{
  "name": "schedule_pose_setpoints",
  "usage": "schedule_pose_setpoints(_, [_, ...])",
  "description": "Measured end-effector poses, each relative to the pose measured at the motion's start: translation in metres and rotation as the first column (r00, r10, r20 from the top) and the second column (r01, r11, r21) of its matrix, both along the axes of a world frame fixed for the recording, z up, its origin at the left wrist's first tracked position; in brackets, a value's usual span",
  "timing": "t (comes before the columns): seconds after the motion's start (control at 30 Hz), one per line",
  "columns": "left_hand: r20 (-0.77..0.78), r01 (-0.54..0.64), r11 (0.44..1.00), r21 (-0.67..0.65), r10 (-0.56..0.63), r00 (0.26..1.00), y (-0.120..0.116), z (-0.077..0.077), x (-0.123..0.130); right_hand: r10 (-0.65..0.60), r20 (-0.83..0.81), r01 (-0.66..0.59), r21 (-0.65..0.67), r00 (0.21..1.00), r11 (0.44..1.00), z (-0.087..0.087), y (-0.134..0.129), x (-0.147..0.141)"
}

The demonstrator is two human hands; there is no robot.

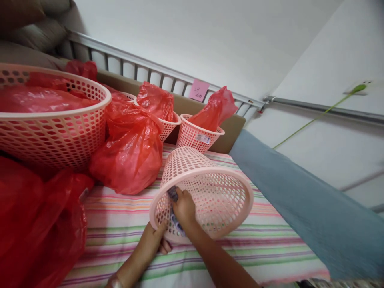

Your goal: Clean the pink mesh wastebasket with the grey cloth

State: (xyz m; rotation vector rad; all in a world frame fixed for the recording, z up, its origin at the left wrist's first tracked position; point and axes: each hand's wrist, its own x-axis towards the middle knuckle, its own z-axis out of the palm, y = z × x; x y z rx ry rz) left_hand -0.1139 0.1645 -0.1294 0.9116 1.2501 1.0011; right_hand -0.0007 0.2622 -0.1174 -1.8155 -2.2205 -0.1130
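A pink plastic mesh basket (250, 196) lies tipped on its side on the striped sheet, its mouth towards me. My left hand (154, 239) grips the lower left of its rim, thumb on the inner side and fingers beneath. My right hand (184, 206) is inside the mouth, closed on a dark grey-blue cloth (173, 193) that touches the inner left wall. Part of the cloth hangs below the hand and is partly covered by it. Beside the basket sits a bulging red plastic bag (129, 160).
A large pink basket (54, 114) with red plastic inside stands at left, above another red bag (39, 228). Behind, a smaller pink basket (196, 135) holds a red bag. A pink note (199, 89) hangs on the white railing (144, 60). Blue fabric (288, 192) runs along the right.
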Motion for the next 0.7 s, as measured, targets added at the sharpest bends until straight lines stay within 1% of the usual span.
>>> schedule_pose_setpoints(0.1, [0.018, 0.014, 0.998, 0.057, -0.015, 1.0, -0.001, 0.005, 0.001, 0.097, -0.088, -0.096, 0.015, 0.991, 0.995, -0.004, -0.043, 0.01])
schedule_pose_setpoints(0.13, [0.017, 0.022, 0.997, 0.068, -0.023, 1.0, -0.001, 0.007, 0.001, 0.112, -0.11, -0.111, 0.015, 0.988, 0.994, -0.004, -0.052, 0.013])
schedule_pose_setpoints(0.2, [-0.019, 0.021, 0.999, 0.041, -0.02, 1.0, -0.003, 0.013, -0.002, 0.109, -0.134, -0.109, 0.012, 0.985, 0.994, -0.004, -0.063, 0.015])
schedule_pose_setpoints(0.23, [-0.05, 0.004, 0.999, 0.034, -0.002, 0.999, -0.003, 0.017, -0.006, 0.105, -0.135, -0.104, 0.012, 0.985, 0.994, -0.004, -0.065, 0.016])
schedule_pose_setpoints(0.27, [-0.085, -0.028, 0.998, 0.057, 0.033, 0.996, -0.004, 0.021, -0.011, 0.1, -0.134, -0.1, 0.011, 0.986, 0.995, -0.003, -0.065, 0.015])
schedule_pose_setpoints(0.3, [-0.122, -0.071, 0.992, 0.104, 0.084, 0.989, -0.004, 0.025, -0.016, 0.099, -0.13, -0.099, 0.008, 0.987, 0.995, -0.003, -0.064, 0.014])
schedule_pose_setpoints(0.37, [-0.181, -0.144, 0.954, 0.263, 0.196, 0.964, -0.004, 0.031, -0.029, 0.101, -0.119, -0.102, -0.003, 0.988, 0.995, -0.002, -0.062, 0.012])
schedule_pose_setpoints(0.43, [-0.218, -0.163, 0.927, 0.336, 0.245, 0.945, -0.002, 0.033, -0.04, 0.101, -0.105, -0.104, -0.018, 0.989, 0.994, -0.002, -0.061, 0.011])
schedule_pose_setpoints(0.5, [-0.234, -0.164, 0.929, 0.331, 0.249, 0.94, 0.0, 0.031, -0.044, 0.1, -0.093, -0.102, -0.02, 0.991, 0.995, -0.002, -0.062, 0.01])
schedule_pose_setpoints(0.57, [-0.222, -0.169, 0.934, 0.314, 0.246, 0.944, 0.002, 0.026, -0.043, 0.1, -0.09, -0.101, -0.009, 0.991, 0.995, -0.002, -0.064, 0.009])
schedule_pose_setpoints(0.7, [-0.138, -0.177, 0.94, 0.292, 0.224, 0.965, 0.003, 0.015, -0.036, 0.117, -0.097, -0.116, 0.019, 0.988, 0.993, -0.002, -0.066, 0.012])
